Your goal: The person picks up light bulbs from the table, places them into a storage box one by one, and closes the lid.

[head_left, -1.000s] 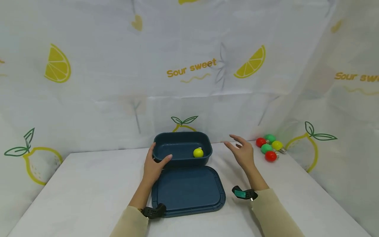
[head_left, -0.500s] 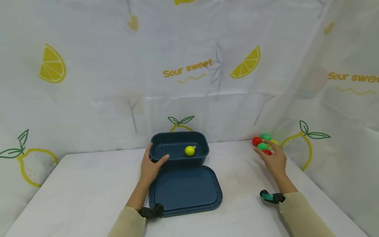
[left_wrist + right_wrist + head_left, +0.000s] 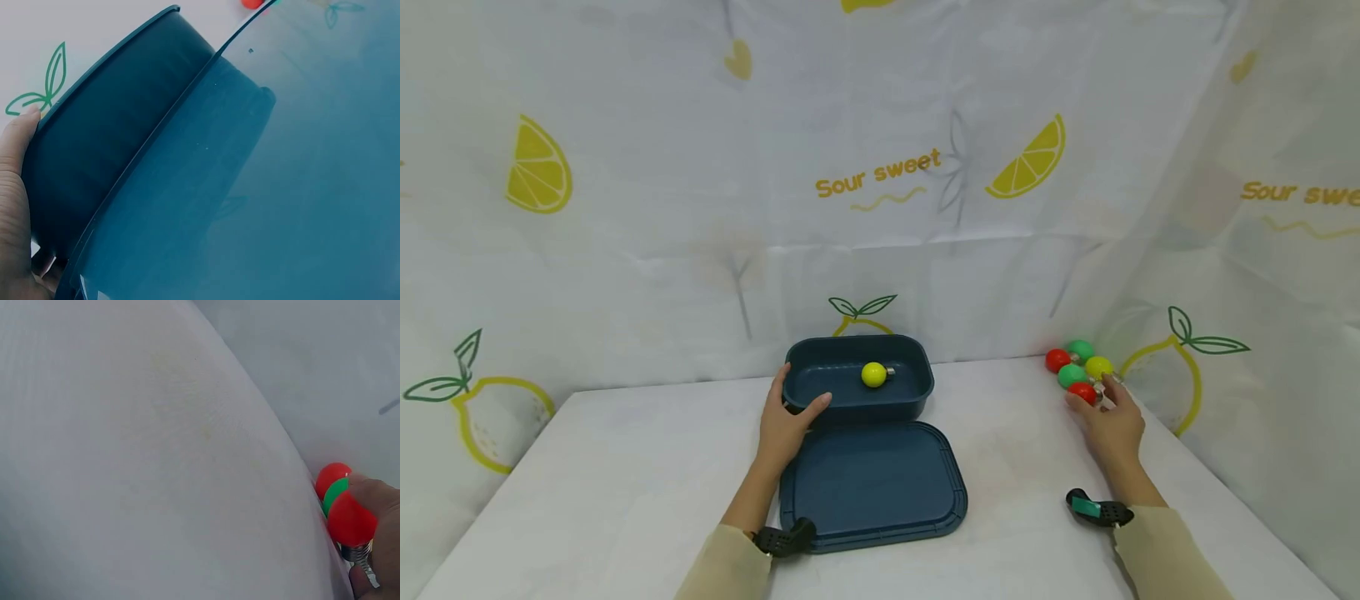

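My left hand (image 3: 782,429) grips the left end of a dark blue plastic box (image 3: 850,411), its thumb at the near rim and its fingers round the side. Inside the box lies a yellow light bulb (image 3: 873,375) with a metal screw base. At the right my right hand (image 3: 1116,429) pinches a red light bulb (image 3: 351,519) between thumb and fingers, low over the table. Beside it cluster a green bulb (image 3: 1072,376), a yellow bulb (image 3: 1099,367), a second green bulb (image 3: 1080,350) and another red bulb (image 3: 1057,360). The left wrist view shows the box's wall (image 3: 112,125) close up.
A dark blue lid (image 3: 874,483) lies flat on the white table (image 3: 655,475) just in front of the box. White cloth with lemon prints (image 3: 685,208) hangs behind the table and along its right side, close to the bulbs.
My right hand has moved right from beside the box to the bulb cluster and taken hold of the near red bulb. The yellow bulb has rolled left inside the box. The left hand stays put.
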`<state>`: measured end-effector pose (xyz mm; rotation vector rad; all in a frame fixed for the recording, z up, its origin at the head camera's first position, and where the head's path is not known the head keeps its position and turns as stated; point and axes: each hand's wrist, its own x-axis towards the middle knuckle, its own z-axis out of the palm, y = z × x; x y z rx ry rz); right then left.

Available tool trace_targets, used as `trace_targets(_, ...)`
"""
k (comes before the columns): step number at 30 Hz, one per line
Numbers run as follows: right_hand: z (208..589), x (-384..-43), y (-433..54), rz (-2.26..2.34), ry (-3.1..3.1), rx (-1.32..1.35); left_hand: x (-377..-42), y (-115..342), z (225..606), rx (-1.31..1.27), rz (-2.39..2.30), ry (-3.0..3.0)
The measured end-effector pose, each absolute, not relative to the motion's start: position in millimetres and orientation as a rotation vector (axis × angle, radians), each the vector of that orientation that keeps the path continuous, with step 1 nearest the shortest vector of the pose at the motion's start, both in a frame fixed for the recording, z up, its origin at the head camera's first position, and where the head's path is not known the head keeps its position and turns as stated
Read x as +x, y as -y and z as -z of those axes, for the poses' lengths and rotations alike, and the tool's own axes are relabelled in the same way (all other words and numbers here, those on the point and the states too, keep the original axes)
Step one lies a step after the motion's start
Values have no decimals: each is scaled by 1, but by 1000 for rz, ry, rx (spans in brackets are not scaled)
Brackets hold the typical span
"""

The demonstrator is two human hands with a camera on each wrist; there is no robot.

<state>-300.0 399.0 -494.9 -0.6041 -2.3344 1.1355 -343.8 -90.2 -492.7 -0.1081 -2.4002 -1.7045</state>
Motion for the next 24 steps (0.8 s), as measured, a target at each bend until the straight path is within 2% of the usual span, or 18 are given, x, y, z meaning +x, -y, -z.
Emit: trace_targets(24, 495, -294, -392, -1079, 2451, -561, -342, 88, 494, -121, 1710, 2382)
